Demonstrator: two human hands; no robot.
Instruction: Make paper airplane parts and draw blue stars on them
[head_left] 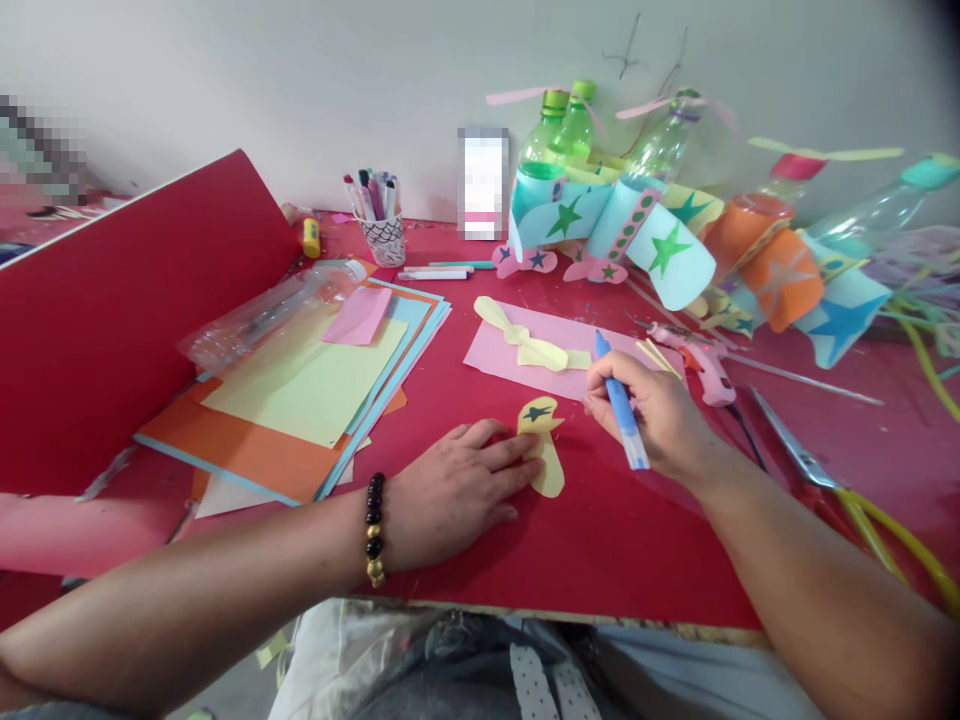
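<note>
1. Hands first: the left hand (pixel 457 485) lies palm down on the red desk (pixel 600 540), open and flat. Its fingers are stretched to the right, and the fingertips rest on the edge of a yellow cut-out (pixel 551 475).
2. The left forearm comes in from the lower left, low over the desk edge, with a beaded bracelet (pixel 374 530) of black and gold beads at the wrist.
3. The right hand (pixel 660 415) is closed around a blue pen (pixel 621 410). The fingers are curled round the barrel, which slants up and to the left, and its upper end stands clear above the knuckles.
4. The right forearm enters from the lower right, and the hand sits just beside the cut-out without touching it.
5. The yellow cut-out lies flat near the front middle of the desk, between the two hands, and carries a dark star on its upper part.
6. Behind it lies a pink sheet (pixel 495 355) with a yellow bow-shaped piece (pixel 525 340) on top.
7. A pink glue gun (pixel 705 365) and scissors (pixel 802 455) lie to the right of the right hand.
8. To the left is a stack of coloured paper (pixel 300 400) with a clear bottle (pixel 270 315) lying across it.
9. Against the wall stand a cup of markers (pixel 382 235) and decorated bottles (pixel 645 220) wrapped in paper with green stars.
10. Writing: a white item (pixel 482 183) by the wall is blurred and cannot be read.
</note>
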